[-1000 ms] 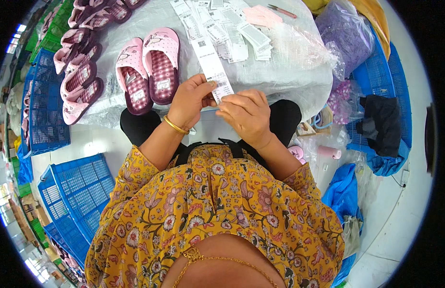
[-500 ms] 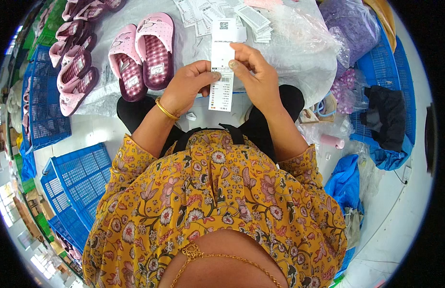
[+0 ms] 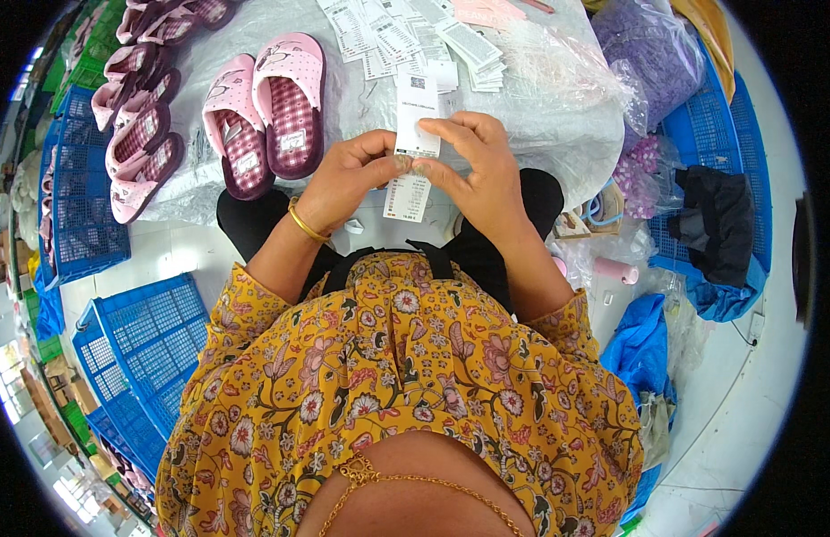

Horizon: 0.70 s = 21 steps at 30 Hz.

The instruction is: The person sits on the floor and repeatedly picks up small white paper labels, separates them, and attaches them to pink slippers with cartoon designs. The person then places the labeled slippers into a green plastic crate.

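Note:
A long white printed paper tag [image 3: 410,199] is pinched between my two hands over the near edge of the table. My left hand [image 3: 354,172], with a gold bangle at the wrist, grips its left edge near the middle. My right hand [image 3: 473,166] holds the right edge, thumb meeting the left thumb and fingers over the upper part. The tag looks bent where the thumbs press. To the left of my hands lies a pair of pink slippers [image 3: 290,67] with checked insoles and dark soles. Loose white printed tags [image 3: 473,45] are spread just beyond my hands.
More pink slippers [image 3: 146,174] line the table's left side. Blue crates [image 3: 151,336] stand at the left, another blue crate [image 3: 728,125] at the right with dark cloth [image 3: 715,215] over it. Clear plastic [image 3: 558,72] covers the table. A pink roll [image 3: 617,270] lies at the lower right.
Both hands have drawn slightly nearer with the tag. The thumbs have come together at its middle, and its lower half now slants. The right fingers have moved down over its upper part.

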Each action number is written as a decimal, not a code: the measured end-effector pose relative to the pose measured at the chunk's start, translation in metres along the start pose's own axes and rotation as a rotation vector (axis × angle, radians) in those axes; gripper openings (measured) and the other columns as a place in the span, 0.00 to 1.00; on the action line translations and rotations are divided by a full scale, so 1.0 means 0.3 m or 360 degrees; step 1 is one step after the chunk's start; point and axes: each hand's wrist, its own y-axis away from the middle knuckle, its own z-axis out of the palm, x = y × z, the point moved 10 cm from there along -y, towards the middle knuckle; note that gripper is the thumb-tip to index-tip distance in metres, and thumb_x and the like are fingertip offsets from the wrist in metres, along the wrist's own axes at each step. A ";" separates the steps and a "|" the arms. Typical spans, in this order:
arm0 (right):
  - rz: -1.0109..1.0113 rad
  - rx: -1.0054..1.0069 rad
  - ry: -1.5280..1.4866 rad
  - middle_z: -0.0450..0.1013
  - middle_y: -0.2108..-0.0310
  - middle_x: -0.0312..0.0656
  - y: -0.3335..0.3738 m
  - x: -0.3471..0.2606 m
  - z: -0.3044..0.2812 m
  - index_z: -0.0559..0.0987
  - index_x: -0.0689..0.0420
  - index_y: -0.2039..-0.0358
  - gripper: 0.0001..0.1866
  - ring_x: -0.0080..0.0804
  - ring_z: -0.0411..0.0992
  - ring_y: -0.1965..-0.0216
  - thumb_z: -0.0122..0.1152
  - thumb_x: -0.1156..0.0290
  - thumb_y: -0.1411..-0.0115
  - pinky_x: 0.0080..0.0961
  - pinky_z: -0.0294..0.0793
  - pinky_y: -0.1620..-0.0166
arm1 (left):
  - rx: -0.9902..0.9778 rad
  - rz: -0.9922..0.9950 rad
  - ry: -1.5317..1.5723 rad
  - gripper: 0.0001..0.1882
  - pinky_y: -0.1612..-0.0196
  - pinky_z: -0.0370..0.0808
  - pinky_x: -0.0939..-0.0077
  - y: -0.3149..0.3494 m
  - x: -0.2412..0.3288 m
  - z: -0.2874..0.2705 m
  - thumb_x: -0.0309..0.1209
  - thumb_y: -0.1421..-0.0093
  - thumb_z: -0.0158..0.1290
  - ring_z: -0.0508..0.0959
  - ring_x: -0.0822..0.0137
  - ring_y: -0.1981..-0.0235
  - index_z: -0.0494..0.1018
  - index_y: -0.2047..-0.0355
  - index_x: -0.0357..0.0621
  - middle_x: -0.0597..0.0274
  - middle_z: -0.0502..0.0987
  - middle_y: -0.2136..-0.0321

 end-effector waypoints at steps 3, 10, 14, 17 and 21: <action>-0.0060 0.0003 -0.0028 0.72 0.53 0.39 -0.008 -0.005 -0.006 0.81 0.50 0.55 0.20 0.42 0.67 0.50 0.71 0.65 0.50 0.35 0.70 0.51 | 0.0009 0.0048 -0.0039 0.08 0.68 0.66 0.85 0.012 0.038 0.015 0.29 0.37 0.55 0.67 0.83 0.71 0.77 0.62 0.38 0.74 0.73 0.73; -0.0286 -0.0039 0.0119 0.75 0.54 0.37 -0.014 -0.057 -0.012 0.82 0.52 0.60 0.15 0.37 0.70 0.51 0.69 0.65 0.48 0.37 0.68 0.49 | -0.0073 0.0153 -0.0228 0.08 0.64 0.69 0.85 0.014 0.041 0.012 0.28 0.38 0.56 0.70 0.82 0.69 0.77 0.61 0.37 0.72 0.75 0.71; -0.0090 -0.0050 -0.0041 0.78 0.62 0.37 0.009 -0.022 -0.005 0.82 0.54 0.64 0.10 0.37 0.74 0.58 0.67 0.66 0.47 0.36 0.68 0.51 | 0.0028 0.0202 -0.0339 0.08 0.66 0.68 0.83 0.030 0.093 0.014 0.29 0.40 0.59 0.69 0.81 0.70 0.76 0.63 0.38 0.71 0.74 0.71; 0.0016 0.0036 -0.0170 0.79 0.65 0.39 0.028 -0.004 -0.015 0.81 0.54 0.66 0.07 0.39 0.76 0.62 0.66 0.68 0.46 0.35 0.70 0.55 | 0.0300 0.0403 -0.0614 0.10 0.66 0.68 0.81 0.050 0.158 -0.007 0.30 0.44 0.62 0.69 0.78 0.70 0.76 0.64 0.40 0.69 0.73 0.72; -0.0002 0.0081 -0.0145 0.78 0.69 0.40 0.023 0.014 -0.006 0.80 0.54 0.67 0.05 0.40 0.77 0.67 0.62 0.68 0.43 0.33 0.72 0.61 | 0.0288 0.0595 -0.0739 0.08 0.68 0.67 0.84 0.022 0.188 0.021 0.28 0.42 0.61 0.69 0.79 0.71 0.76 0.64 0.40 0.70 0.73 0.71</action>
